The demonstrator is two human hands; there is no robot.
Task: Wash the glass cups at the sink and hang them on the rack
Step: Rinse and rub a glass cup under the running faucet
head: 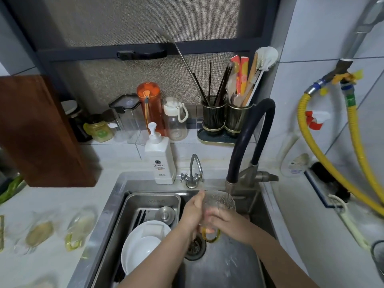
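Over the steel sink (116,200) I hold a clear glass cup (220,202) with a yellow handle under the running black faucet (245,142). Water falls into the cup's open mouth. My left hand (193,213) wraps its left side, and my right hand (226,223) grips it from the right and below. Two more glass cups with yellow handles (80,227) (39,233) lie blurred on the counter at the left. No rack for hanging is visible.
A steel drain tray (153,199) in the sink's left half holds white bowls (145,244) and a metal lid. A soap pump bottle (160,161) and a small tap (193,173) stand behind the sink. Bottles, utensil holders (224,119) and yellow hoses (324,163) line the back and right.
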